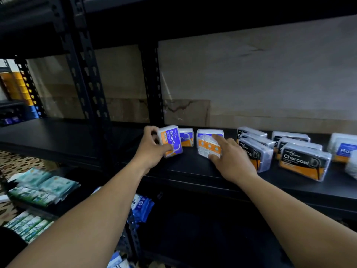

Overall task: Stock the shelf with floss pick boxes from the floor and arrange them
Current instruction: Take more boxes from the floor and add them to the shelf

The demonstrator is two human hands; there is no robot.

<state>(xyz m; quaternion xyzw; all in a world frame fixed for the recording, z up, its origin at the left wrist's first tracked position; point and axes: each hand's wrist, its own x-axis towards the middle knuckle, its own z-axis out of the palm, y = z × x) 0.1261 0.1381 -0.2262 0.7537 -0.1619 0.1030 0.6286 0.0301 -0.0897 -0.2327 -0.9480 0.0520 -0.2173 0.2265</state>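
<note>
On the black shelf (189, 171), my left hand (150, 149) grips a purple and orange "Smooth" floss pick box (171, 141), turned on end just above the board. A second Smooth box (186, 137) stands right behind it. My right hand (230, 157) holds another floss box (208, 148) with its back label facing me, thumb under it and forefinger on top. Behind that one stands one more purple box (209, 133). To the right, black and orange "Charcoal" boxes (303, 163) stand in rows.
A blue-labelled box (342, 149) stands at the far right of the shelf. Black perforated uprights (85, 78) rise to the left. Green and white packs (46, 188) lie on a lower shelf at left, with blue packs (142, 207) below centre. A wall closes the back.
</note>
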